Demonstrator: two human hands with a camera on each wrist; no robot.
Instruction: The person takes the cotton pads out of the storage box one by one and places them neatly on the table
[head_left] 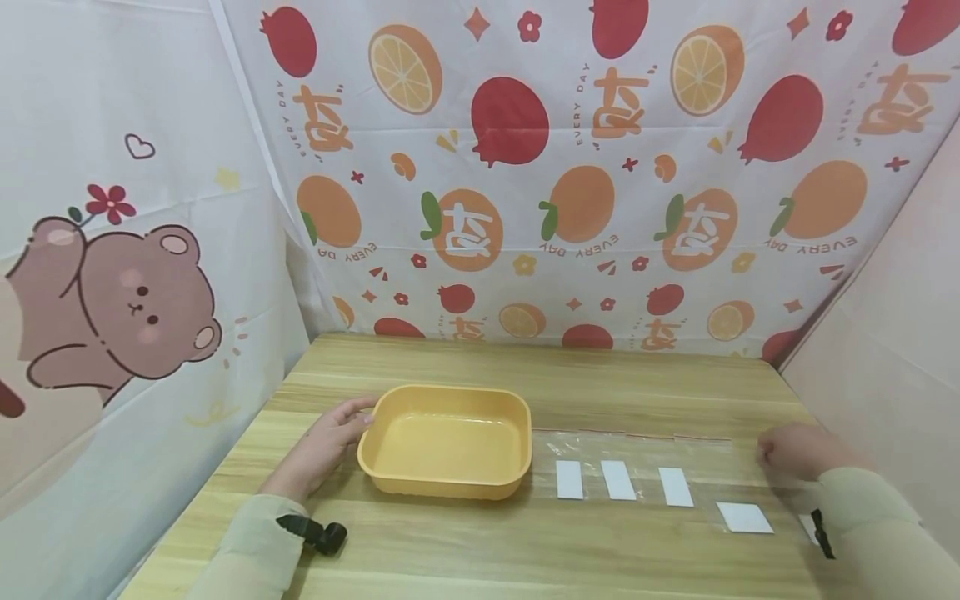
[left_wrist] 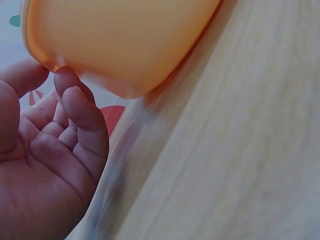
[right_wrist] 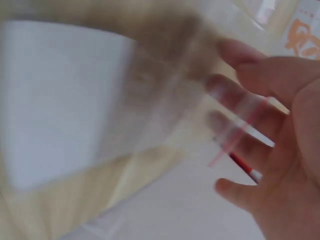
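My left hand (head_left: 324, 446) is at the left end of a yellow plastic basin (head_left: 445, 487), its fingertips and thumb pinching the rim. From below, the left wrist view shows the curled fingers (left_wrist: 80, 107) right at the basin's edge (left_wrist: 125, 45). Over at the right, my right hand (head_left: 806, 452) holds a clear zip bag by its red-striped top. Inside that bag is a white card (right_wrist: 65, 100), blurred in the right wrist view. Between basin and right hand, several clear zip bags lie in a row, each with a white card (head_left: 617, 481) in it.
The wooden table (head_left: 525, 550) meets a fruit-print cloth (head_left: 510, 200) at the back. A bear-print cloth (head_left: 142, 300) hangs on the left, and a plain pale cloth (head_left: 892, 333) on the right. A red and white pen-like thing (right_wrist: 243, 167) appears behind the right fingers.
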